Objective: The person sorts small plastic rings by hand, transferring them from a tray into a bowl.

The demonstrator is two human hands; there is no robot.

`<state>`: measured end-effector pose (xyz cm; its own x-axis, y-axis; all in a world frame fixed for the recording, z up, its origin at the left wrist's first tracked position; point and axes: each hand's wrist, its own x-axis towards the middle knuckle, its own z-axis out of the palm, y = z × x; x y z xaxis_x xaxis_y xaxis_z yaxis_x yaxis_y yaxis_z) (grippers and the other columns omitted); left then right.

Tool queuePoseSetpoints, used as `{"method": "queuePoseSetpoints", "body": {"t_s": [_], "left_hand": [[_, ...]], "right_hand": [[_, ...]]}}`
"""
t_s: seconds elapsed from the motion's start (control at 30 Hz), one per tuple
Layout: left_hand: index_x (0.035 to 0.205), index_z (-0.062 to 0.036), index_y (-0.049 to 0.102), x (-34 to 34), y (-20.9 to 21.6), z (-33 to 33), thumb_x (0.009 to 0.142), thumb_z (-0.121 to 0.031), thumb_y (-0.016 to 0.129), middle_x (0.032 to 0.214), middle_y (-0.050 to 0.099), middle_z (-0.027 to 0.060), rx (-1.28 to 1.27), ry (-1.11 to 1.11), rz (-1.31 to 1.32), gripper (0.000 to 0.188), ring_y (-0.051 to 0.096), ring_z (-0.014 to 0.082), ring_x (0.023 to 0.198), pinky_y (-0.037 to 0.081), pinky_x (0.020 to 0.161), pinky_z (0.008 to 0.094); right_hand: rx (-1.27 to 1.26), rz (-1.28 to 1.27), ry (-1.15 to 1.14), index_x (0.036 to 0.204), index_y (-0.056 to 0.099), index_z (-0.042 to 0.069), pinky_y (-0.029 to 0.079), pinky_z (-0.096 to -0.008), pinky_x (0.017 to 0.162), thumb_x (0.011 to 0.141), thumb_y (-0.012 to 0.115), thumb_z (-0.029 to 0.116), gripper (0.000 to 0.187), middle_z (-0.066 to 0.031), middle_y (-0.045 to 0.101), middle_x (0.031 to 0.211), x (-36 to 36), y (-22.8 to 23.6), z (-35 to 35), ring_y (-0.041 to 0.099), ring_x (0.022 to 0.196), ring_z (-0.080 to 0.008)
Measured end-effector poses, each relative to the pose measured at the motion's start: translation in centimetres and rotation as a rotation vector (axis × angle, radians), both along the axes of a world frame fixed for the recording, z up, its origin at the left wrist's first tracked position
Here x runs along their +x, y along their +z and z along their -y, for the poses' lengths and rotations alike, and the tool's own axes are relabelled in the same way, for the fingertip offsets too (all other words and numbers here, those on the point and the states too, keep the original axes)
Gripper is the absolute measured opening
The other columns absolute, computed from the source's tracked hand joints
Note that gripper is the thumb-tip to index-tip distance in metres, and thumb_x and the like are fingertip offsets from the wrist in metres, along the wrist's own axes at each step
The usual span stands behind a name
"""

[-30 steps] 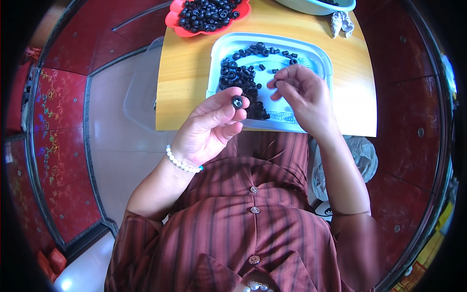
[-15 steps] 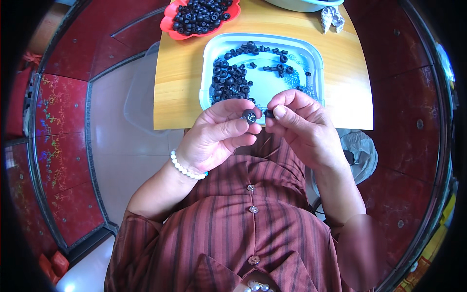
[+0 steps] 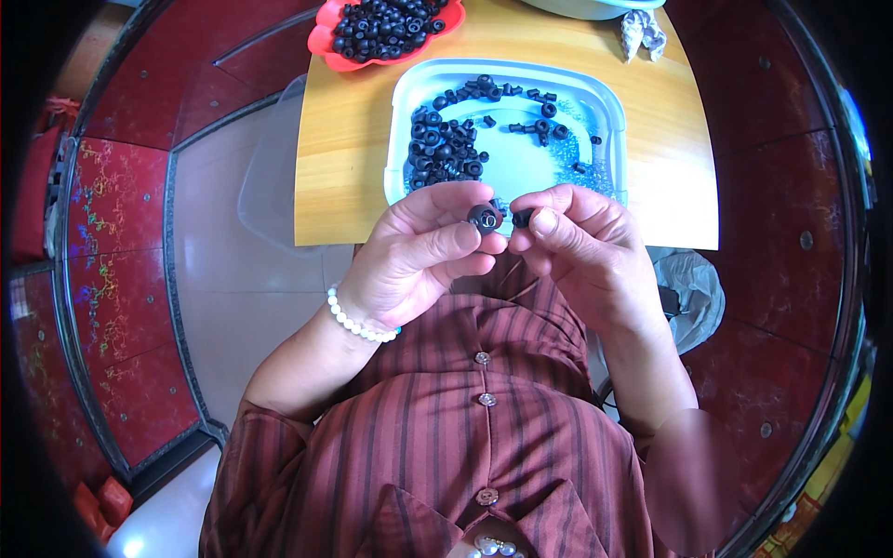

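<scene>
My left hand [image 3: 409, 237] pinches a round black plastic shell [image 3: 485, 219] between thumb and fingers, its open end showing a small metal spring coil inside. Close to its right, my right hand [image 3: 591, 237] grips a small black plug [image 3: 523, 219] by thumb and forefinger; the fingers cover part of it. A narrow gap parts the two pieces. Both hands are raised just before the near rim of a shallow pale tray [image 3: 398, 121]. Inside the tray, many black shells [image 3: 437, 149] are heaped at the left, smaller black plugs [image 3: 542, 127] lie scattered, and loose fine springs [image 3: 595, 172] spread along the right.
The tray stands on a yellow wooden table [image 3: 344, 167]. Behind it at the left is a red scalloped dish [image 3: 321, 42] piled with black round pieces. A pale basin [image 3: 595, 9] and a crumpled cloth-like item [image 3: 642, 35] sit at the far right. A plastic bag [image 3: 693, 298] hangs below the table's right side.
The plug in my right hand has turned a little, and its hand has shifted slightly. The shell in my left hand is tilted so its spring shows more. Both stay held.
</scene>
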<state>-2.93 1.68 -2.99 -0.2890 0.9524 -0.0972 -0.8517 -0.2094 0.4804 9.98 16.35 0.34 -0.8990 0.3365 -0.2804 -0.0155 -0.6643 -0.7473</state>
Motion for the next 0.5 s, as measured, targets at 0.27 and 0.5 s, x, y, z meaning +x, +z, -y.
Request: {"method": "queuePoseSetpoints", "body": {"t_s": [0.27, 0.5], "left_hand": [[0.116, -0.0001, 0.057, 0.15, 0.29, 0.12, 0.084, 0.002, 0.061, 0.104, 0.064, 0.013, -0.061, 0.056, -0.095, 0.032, 0.066, 0.0233, 0.092, 0.057, 0.079, 0.0297], [0.114, 0.0012, 0.058, 0.13, 0.19, 0.17, 0.084, 0.003, 0.061, 0.099, 0.066, 0.0149, -0.108, 0.081, -0.185, 0.03, 0.067, 0.0243, 0.089, 0.058, 0.079, 0.0311]], "right_hand": [[-0.052, 0.011, -0.023, 0.093, 0.068, 0.002, 0.042, -0.0197, 0.06, 0.084, 0.067, 0.009, 0.012, -0.0017, 0.064, 0.076, -0.31, 0.04, 0.35, 0.051, 0.065, -0.0064], [0.076, 0.08, 0.003, 0.091, 0.069, 0.002, 0.04, -0.0175, 0.05, 0.083, 0.068, 0.012, 0.013, -0.0015, 0.064, 0.074, -0.09, -0.09, 0.1, 0.05, 0.06, -0.0043]]}}
